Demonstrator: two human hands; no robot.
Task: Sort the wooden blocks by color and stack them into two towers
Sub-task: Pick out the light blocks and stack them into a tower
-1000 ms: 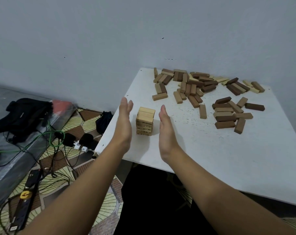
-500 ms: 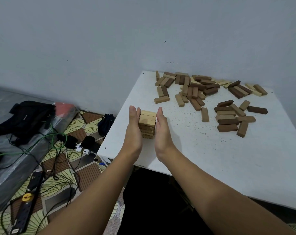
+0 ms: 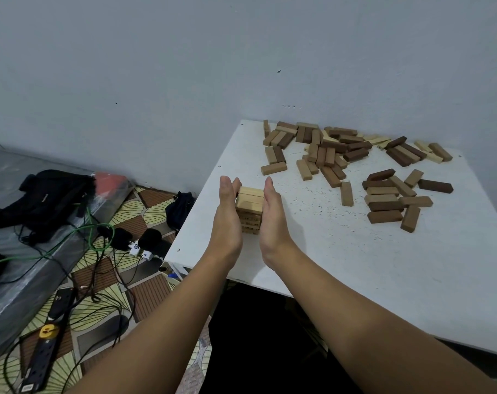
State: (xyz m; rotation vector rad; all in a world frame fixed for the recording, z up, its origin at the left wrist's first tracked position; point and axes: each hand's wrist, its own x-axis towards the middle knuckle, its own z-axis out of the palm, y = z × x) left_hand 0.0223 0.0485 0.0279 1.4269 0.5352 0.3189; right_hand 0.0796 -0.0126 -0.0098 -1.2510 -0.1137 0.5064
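Observation:
A short tower of light wooden blocks (image 3: 250, 204) stands near the left edge of the white table (image 3: 355, 265). My left hand (image 3: 227, 220) presses flat against the tower's left side with straight fingers. My right hand (image 3: 272, 220) presses flat against its right side the same way. Loose blocks lie scattered at the back of the table: a mixed light and dark pile (image 3: 324, 150) and a second cluster of dark and mid-brown blocks (image 3: 392, 199) to the right. Both palms hide the tower's flanks.
The table stands in a corner against a grey wall (image 3: 241, 66). To the left, on the patterned floor, lie a power strip (image 3: 46, 354), tangled cables (image 3: 96, 251), a black bag (image 3: 48, 194) and a small dark pouch (image 3: 180, 209).
Both hands closed in from either side of the tower and now press flat against it. The tower stays in place.

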